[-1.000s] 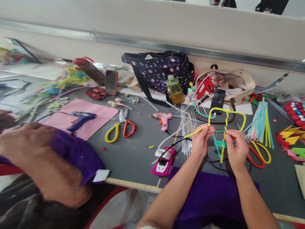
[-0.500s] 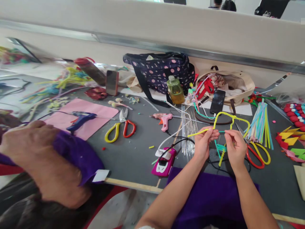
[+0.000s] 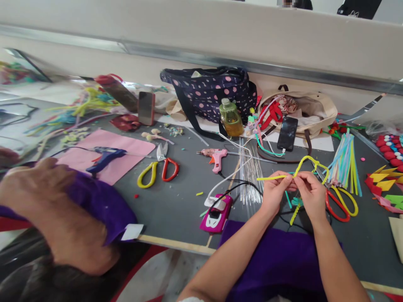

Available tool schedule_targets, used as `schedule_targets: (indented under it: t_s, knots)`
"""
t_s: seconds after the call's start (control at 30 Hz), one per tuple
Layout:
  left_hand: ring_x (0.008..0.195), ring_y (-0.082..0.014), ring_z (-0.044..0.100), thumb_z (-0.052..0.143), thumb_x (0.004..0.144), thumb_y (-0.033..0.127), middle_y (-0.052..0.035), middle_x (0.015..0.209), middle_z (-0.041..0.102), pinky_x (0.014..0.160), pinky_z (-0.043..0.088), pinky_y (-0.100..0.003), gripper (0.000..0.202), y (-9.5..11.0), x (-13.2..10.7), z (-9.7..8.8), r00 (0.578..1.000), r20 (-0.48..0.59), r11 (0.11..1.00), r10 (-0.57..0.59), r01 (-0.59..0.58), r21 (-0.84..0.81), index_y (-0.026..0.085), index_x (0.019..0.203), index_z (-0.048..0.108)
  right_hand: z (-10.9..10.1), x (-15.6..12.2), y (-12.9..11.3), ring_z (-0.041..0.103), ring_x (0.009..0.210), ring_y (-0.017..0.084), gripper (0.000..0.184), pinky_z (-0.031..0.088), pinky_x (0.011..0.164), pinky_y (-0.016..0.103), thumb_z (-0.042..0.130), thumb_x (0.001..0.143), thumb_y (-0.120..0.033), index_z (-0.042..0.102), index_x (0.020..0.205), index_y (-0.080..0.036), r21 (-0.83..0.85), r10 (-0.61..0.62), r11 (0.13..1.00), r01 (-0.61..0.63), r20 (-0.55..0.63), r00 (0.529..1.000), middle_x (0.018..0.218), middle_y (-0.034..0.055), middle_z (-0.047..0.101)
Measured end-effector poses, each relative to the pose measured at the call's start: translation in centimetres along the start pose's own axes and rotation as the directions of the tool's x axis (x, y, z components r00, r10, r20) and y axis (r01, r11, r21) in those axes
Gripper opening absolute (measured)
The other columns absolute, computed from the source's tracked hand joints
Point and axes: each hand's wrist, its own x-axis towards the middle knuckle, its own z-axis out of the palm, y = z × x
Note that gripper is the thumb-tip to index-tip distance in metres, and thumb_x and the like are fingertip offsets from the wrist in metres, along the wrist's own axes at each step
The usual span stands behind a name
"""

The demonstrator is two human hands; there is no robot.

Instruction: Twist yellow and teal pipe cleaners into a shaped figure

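Between my fingertips is a bent yellow pipe cleaner (image 3: 307, 158), its loop standing up to the right and a straight end sticking out leftward. My left hand (image 3: 274, 191) pinches it near the straight end. Close against it, my right hand (image 3: 310, 193) pinches the same pipe cleaner at the loop's base. Below the hands lies a green pipe cleaner piece (image 3: 296, 201) with a twisted yellow stem (image 3: 294, 215). Scissors with red and yellow handles (image 3: 338, 205) lie just right of my right hand, their blades partly hidden.
A bundle of pastel pipe cleaners (image 3: 346, 165) stands at the right. Left of my hands are a pink glue gun (image 3: 217, 157), clear sticks (image 3: 250, 167), a magenta power strip (image 3: 217, 216) and another pair of scissors (image 3: 162, 165). A co-worker's arm (image 3: 63, 222) rests at far left.
My hands have come together until the fingertips meet. The pipe cleaner's loop has tilted and narrowed, and its straight end has shifted right.
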Motion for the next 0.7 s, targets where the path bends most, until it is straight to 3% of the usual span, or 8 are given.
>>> schedule_targets:
  t_s: [0.2,0.5,0.7]
  knots:
    - [0.058,-0.0167,0.069,0.079,0.069,0.038,-0.0035,0.066,0.070,0.058,0.057,-0.027,0.031,0.08,-0.07,0.04,0.999,0.020,0.999,-0.029,0.029,-0.015,0.014,0.074,0.060,0.10,-0.08,0.17,0.061,0.078,0.017,0.017,0.050,0.071,0.029,0.061,0.086,-0.035,0.064,0.080,-0.019,0.127,0.085,0.988,-0.083,-0.003,0.996,0.084,0.0028,0.065]
    - [0.050,-0.0129,0.065,0.082,0.065,0.037,-0.0035,0.061,0.068,0.051,0.054,-0.021,0.033,0.28,0.30,-0.33,0.981,0.063,0.976,-0.186,0.192,-0.107,0.013,0.071,0.061,0.65,-0.33,-0.56,0.059,0.079,0.017,0.015,0.049,0.074,0.031,0.060,0.087,-0.031,0.063,0.078,-0.020,0.130,-0.012,0.991,0.018,-0.048,0.999,0.082,0.0026,0.062]
    - [0.054,-0.0134,0.066,0.082,0.065,0.041,-0.0074,0.066,0.071,0.053,0.054,-0.021,0.036,-0.06,0.49,-0.44,0.969,0.092,0.961,-0.231,0.242,-0.132,0.010,0.077,0.067,0.62,-0.29,-0.06,0.059,0.078,0.017,0.016,0.049,0.070,0.029,0.061,0.085,-0.033,0.062,0.076,-0.019,0.161,0.025,0.987,-0.010,-0.093,0.995,0.082,0.0026,0.061]
